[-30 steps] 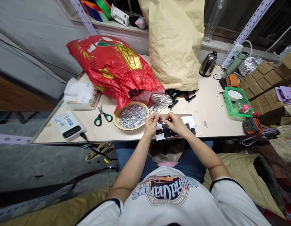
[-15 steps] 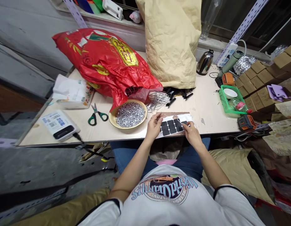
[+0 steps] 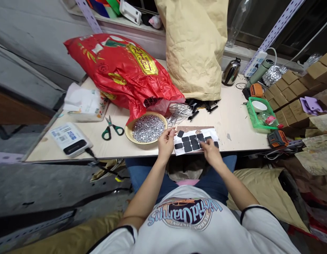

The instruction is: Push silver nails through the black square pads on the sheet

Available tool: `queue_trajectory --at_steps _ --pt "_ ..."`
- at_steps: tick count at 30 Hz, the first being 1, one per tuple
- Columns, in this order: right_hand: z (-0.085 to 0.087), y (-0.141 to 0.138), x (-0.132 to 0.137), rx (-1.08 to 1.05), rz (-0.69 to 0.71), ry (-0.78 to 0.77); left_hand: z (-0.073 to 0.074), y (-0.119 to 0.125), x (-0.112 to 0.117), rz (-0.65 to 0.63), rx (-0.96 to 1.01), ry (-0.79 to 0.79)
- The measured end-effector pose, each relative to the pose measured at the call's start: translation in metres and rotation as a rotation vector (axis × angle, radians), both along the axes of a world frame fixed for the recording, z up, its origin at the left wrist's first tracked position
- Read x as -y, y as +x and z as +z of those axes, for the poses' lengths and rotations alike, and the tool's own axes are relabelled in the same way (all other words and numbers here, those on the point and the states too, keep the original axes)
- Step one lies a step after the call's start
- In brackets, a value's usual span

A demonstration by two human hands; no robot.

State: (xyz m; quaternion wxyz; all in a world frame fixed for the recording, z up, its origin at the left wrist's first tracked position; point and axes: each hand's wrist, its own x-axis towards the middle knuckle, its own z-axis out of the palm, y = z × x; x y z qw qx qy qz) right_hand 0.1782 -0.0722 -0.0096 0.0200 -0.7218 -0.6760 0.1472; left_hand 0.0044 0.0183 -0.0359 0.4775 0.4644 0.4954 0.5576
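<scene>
A white sheet [image 3: 179, 149] carrying several black adhesive pads lies at the table's front edge. My right hand [image 3: 210, 151] rests on its right part, fingers bent and pinched down at a black pad [image 3: 200, 136]. My left hand [image 3: 165, 141] hovers over the sheet's left end beside the bowl, fingertips pressed together around something too small to make out. A yellow bowl [image 3: 148, 127] heaped with small silver metal bits sits just left of my left hand. Behind the sheet lies a pile of thin metal pins [image 3: 179, 113], with black clips [image 3: 203, 105] to its right.
A red plastic bag [image 3: 121, 70] and a tall brown paper sack [image 3: 195, 46] fill the table's back. Green-handled scissors [image 3: 112, 129], a tissue pack [image 3: 84, 102] and a white device [image 3: 69, 138] lie left. A kettle [image 3: 230, 72], green basket [image 3: 260, 112] and orange tool [image 3: 277, 138] stand right.
Both hands came down from pinching a thin piece together. My right hand went to the sheet's right edge, then slid left onto the pads. The left hand drew back to the sheet's left end.
</scene>
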Motion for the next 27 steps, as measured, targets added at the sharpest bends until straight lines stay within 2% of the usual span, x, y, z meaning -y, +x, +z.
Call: queue_trajectory --at_steps 1,2,5,6,9,10,13,15,17,19,23,25,27 --pt "-0.002 0.0 0.001 0.015 -0.083 0.009 0.0 0.0 0.0 0.001 -0.006 0.005" --pt "-0.004 0.001 0.002 0.0 -0.096 0.0 0.0 0.0 0.0 -0.003 -0.012 0.007" --pt "-0.012 0.005 0.002 -0.174 0.159 -0.052 0.0 0.001 0.0 -0.009 -0.028 0.0" --pt "-0.013 0.008 0.001 -0.188 0.15 -0.023 0.0 0.001 0.0 -0.007 -0.031 0.001" --pt "-0.013 0.016 -0.003 -0.099 -0.107 0.112 0.0 0.0 0.0 -0.008 -0.048 0.01" --pt "-0.011 0.016 -0.003 -0.101 -0.106 0.114 0.0 -0.001 0.0 -0.014 -0.057 0.009" --pt "-0.005 0.002 0.008 -0.266 0.255 -0.043 0.0 0.0 0.001 -0.013 -0.07 -0.003" --pt "-0.005 -0.011 0.02 -0.329 0.424 -0.159 0.0 0.001 0.001 -0.001 -0.072 0.0" --pt "-0.009 -0.022 0.029 -0.285 0.473 -0.262 -0.001 0.001 0.001 -0.008 -0.094 0.009" --pt "-0.015 -0.027 0.034 -0.183 0.443 -0.294 -0.002 -0.003 -0.002 -0.007 -0.154 0.028" --pt "-0.017 -0.022 0.019 -0.17 0.439 -0.095 -0.003 -0.03 -0.02 0.136 -0.485 0.086" --pt "-0.008 -0.013 -0.005 -0.171 0.415 0.019 -0.003 -0.047 -0.033 0.225 -0.706 0.048" --pt "0.004 -0.002 -0.039 -0.064 0.299 0.095 -0.001 -0.054 -0.047 0.262 -0.858 -0.003"
